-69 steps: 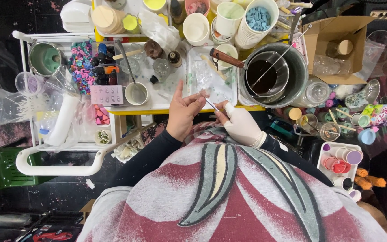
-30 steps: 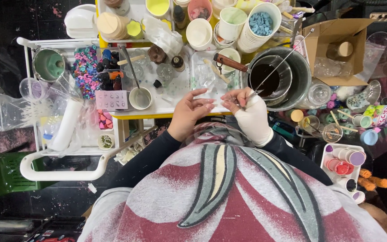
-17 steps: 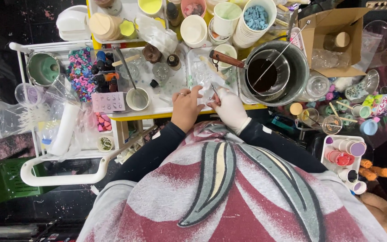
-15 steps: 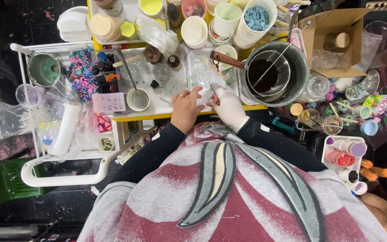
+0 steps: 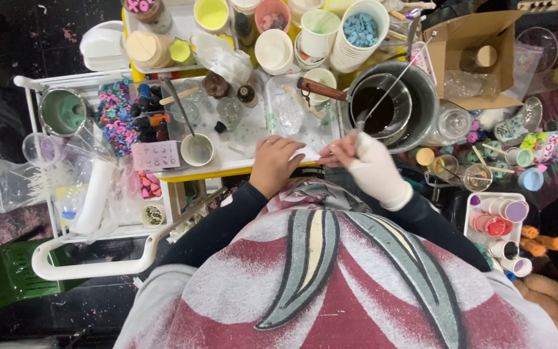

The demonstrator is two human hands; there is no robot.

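My bare left hand [image 5: 276, 163] rests on the front edge of the white tray [image 5: 253, 129] and pinches a small pale piece [image 5: 309, 153]. My right hand [image 5: 371, 167], in a white glove, is closed on a thin stick whose tip meets that piece between the two hands. Both hands sit close together just left of the large metal pot [image 5: 414, 97], which holds a dark liquid in an inner bowl. A clear plastic mould [image 5: 288, 113] lies on the tray just beyond my hands.
A small white cup with a spoon [image 5: 196, 148] stands left of my left hand. Several cups and tubs [image 5: 318, 32] crowd the back. A cardboard box [image 5: 479, 55] sits at the right, coloured beads [image 5: 116, 116] at the left, and small pots [image 5: 498, 226] at the lower right.
Both hands have drawn together from apart and shifted slightly right on the tray edge. The gloved hand now brings the stick to the piece held in my left hand.
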